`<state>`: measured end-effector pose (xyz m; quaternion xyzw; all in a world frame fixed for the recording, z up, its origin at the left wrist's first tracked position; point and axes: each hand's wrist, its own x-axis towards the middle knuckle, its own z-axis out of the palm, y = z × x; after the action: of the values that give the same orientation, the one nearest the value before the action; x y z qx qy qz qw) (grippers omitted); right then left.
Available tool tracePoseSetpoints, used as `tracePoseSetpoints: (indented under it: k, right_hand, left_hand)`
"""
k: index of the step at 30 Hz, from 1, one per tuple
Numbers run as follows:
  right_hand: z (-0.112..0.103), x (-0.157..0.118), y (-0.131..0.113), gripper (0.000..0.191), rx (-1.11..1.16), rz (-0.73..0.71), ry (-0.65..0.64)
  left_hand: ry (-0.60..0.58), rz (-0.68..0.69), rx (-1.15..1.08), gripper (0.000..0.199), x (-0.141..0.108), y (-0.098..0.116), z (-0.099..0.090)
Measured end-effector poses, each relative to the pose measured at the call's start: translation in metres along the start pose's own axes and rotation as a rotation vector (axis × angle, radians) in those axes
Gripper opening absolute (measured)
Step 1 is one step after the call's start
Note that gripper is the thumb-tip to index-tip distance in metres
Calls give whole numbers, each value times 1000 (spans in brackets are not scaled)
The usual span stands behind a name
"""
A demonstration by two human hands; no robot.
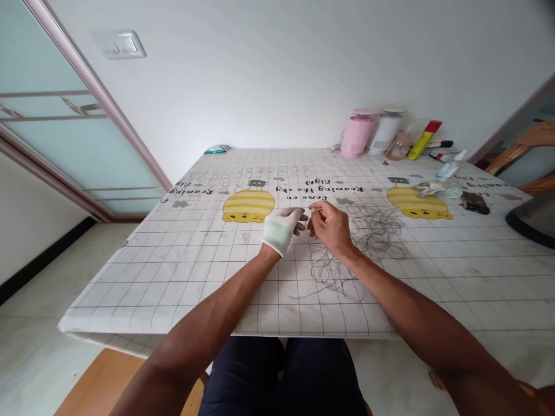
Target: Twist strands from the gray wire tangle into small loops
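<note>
Gloved left grip (281, 227) curled, hold unclear; bare right grip (329, 226) pinched thin wire (318, 209) above tangled wire (368, 240) on gridded surface (173, 283).

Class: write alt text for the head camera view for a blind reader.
A white-gloved left hand and bare right hand meet beside a tangle of wire on a grid-printed tablecloth; the right fingers seem to pinch a strand.

Pink canister (356, 137) | white canister (385, 134) | frosted sliding door (65, 144) | wall switch (118, 44)
</note>
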<state>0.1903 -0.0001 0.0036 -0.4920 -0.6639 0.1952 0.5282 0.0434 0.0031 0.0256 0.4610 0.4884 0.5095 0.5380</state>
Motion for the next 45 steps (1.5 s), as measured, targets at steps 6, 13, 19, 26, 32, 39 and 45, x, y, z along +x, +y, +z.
tracePoseSetpoints:
  k: [6,13,19,26,32,39,45]
  right_hand:
    - [0,-2,-7,27,-2,21,-77]
    - [-3,-1,-9,28,-30,6,-40]
    - [-3,-5,-14,28,3,-36,-63]
    - [-4,-6,-14,27,22,6,-100]
    - [-5,-3,-8,27,8,1,-105]
    - [-5,-4,-6,27,26,-6,-171]
    - [-15,0,-10,35,188,105,-318]
  left_hand:
    - [-158,-26,-253,16,12,-9,-9]
    - [-401,-26,-538,40,20,-21,-10]
    - [-454,-25,-531,38,20,-16,-17]
    - [-291,-18,-330,16,9,0,-18]
    - [-136,-39,-207,25,0,10,-14]
    - [-152,21,-89,9,4,7,-15]
    - [-171,-28,-190,9,11,5,-18]
